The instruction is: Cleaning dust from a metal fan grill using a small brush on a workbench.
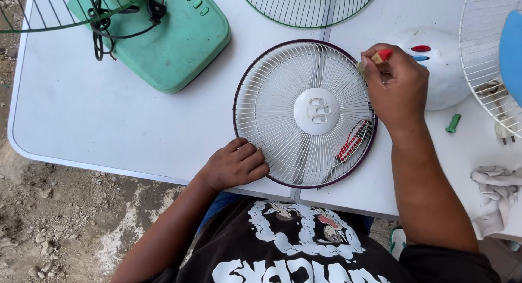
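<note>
A round white wire fan guard (283,106) with a dark purple rim lies flat on the white table (109,120) in front of me. My left hand (235,164) rests curled on its near left edge, holding it down. My right hand (396,87) is at the guard's far right rim, closed around a small tool with a red and tan handle (381,56). Under the wires on the right lies a pair of pliers with red handles (350,141).
A mint green fan base (168,38) with a black cord sits at the back left. A green wire guard (307,5) lies at the back. A white fan base (443,65), another white guard (484,60), a green peg (453,123) and a rag (497,193) are on the right.
</note>
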